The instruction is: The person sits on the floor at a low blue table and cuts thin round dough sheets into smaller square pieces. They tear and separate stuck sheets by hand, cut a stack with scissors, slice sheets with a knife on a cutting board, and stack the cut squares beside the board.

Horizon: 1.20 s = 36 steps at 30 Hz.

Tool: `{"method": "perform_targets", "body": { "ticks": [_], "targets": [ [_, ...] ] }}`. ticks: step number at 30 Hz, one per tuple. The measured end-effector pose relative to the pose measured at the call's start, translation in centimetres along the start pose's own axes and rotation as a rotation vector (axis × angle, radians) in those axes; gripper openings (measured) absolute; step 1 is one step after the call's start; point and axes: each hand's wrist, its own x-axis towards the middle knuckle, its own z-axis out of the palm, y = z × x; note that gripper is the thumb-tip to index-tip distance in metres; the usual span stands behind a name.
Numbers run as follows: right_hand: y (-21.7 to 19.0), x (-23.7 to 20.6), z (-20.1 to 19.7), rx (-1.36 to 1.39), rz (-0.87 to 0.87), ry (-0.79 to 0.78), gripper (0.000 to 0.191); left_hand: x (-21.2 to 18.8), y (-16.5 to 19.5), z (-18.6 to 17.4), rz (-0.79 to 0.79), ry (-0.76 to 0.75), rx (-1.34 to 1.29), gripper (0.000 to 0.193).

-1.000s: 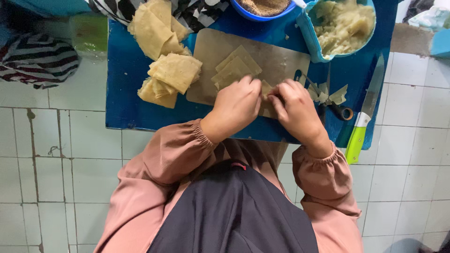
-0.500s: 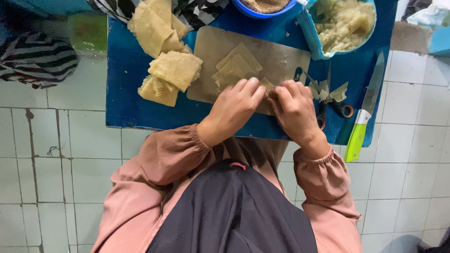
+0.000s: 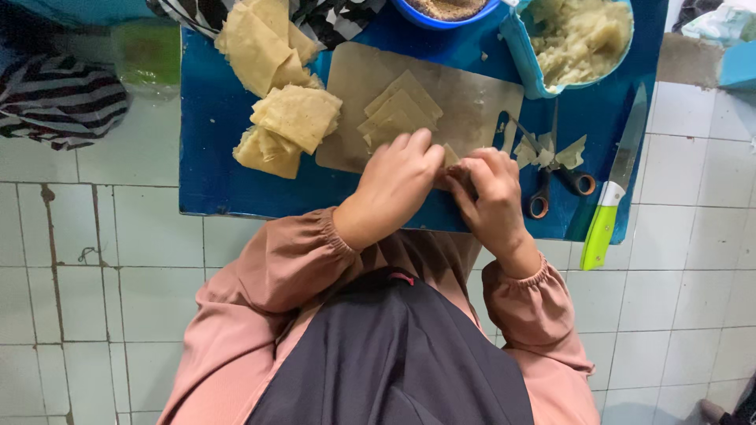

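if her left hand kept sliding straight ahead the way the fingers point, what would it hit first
The left hand points up and right across the cutting board. Past the small wrapper piece at its fingertips, the board looks bare; the next thing is probably the bowl of filling, though depth is unclear.

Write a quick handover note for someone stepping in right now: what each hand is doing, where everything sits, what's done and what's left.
Left hand and right hand: both pinch one small wrapper piece at the near edge of the cutting board.
Cut wrapper squares lie on the board; uncut wrapper sheets are piled left of it on the blue tray.
Filling bowl far right; scissors and green-handled knife lie to the right.
Done: some squares cut. Left: the piece in hand, the cut squares and the pile.
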Motion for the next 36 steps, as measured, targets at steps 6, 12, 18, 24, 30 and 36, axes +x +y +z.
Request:
{"method": "perform_targets", "body": {
  "ticks": [6, 12, 18, 24, 30, 36],
  "targets": [
    [0.1, 0.1, 0.0, -0.081, -0.048, 0.009, 0.022, -1.1, 0.6, -1.5, -0.017, 0.203, -0.139, 0.029],
    [0.3, -0.3, 0.4, -0.074, -0.078, 0.036, 0.022, -1.6, 0.3, -0.7, 0.015, 0.097, -0.147, 0.04],
    [0.3, -0.6, 0.7, -0.054, -0.033, 0.097, 0.022, -2.9, 0.4, -0.1, 0.147, 0.134, 0.164, 0.028],
    [-1.0, -1.4, 0.9, -0.365, -0.031, 0.068, 0.029, -3.8, 1.8, 0.4, 0.074, 0.155, 0.507, 0.039],
    [-1.4, -1.3, 1.2, -0.339, -0.038, 0.061, 0.033, -3.4, 1.4, -0.1, 0.086, 0.106, 0.519, 0.036],
    [-1.0, -1.0, 1.2, -0.388, -0.012, 0.007, 0.044, -2.8, 0.8, -0.1, 0.056, 0.089, 0.463, 0.05]
  ]
}}
